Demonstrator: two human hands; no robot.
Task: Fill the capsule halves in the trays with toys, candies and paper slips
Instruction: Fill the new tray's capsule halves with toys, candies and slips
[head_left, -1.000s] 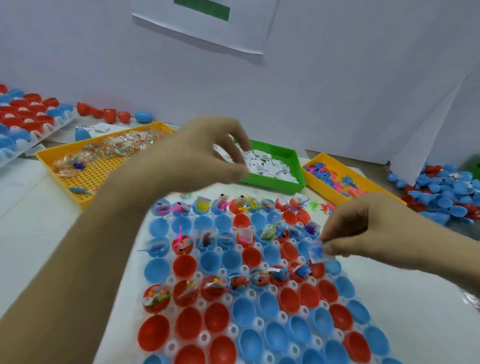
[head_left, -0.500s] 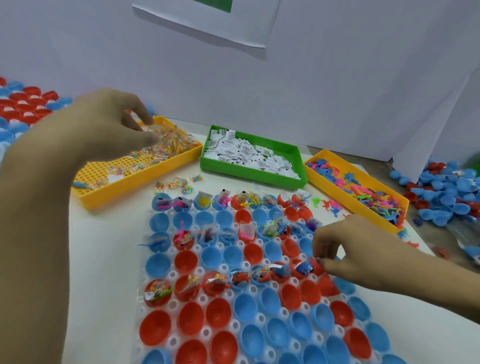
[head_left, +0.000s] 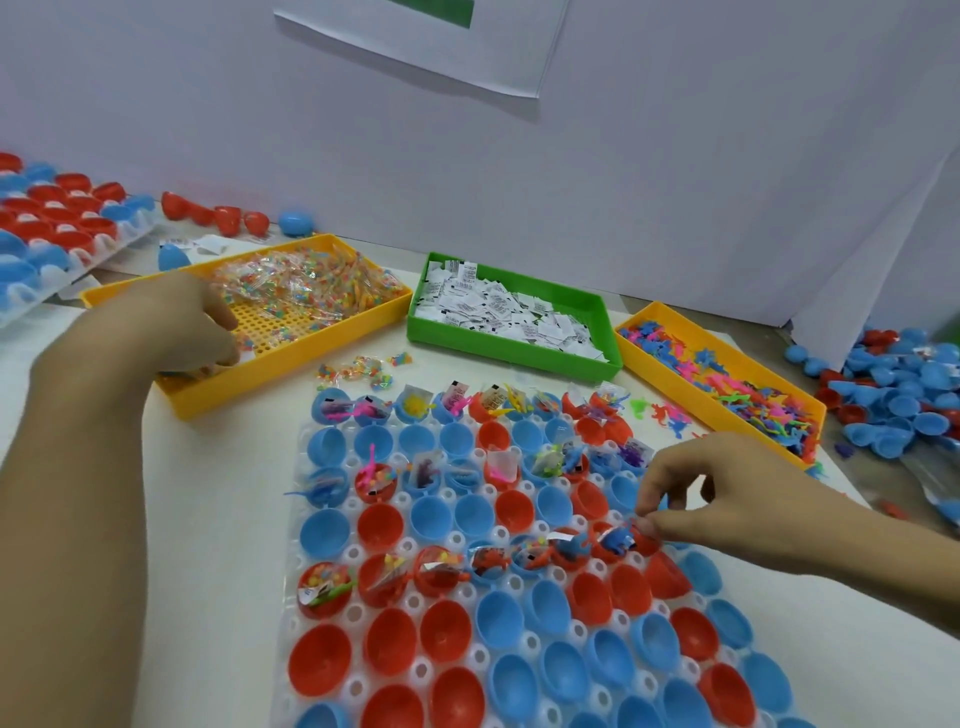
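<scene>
- Bright, even light is falling across the white table (head_left: 218, 519), casting only faint shadows.
- Wide-angle distortion is bending the scene toward the edges.
- The left hand (head_left: 176, 322), at the table's far left, is looking slightly smeared.
- Glare is glinting off candy wrappers (head_left: 306, 283).

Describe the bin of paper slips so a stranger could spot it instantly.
Start at the clear capsule tray on the white table and look past its far edge, where three bins stand in a row. The green bin is the middle one, heaped with white printed paper slips; both neighbours are yellow.
</scene>
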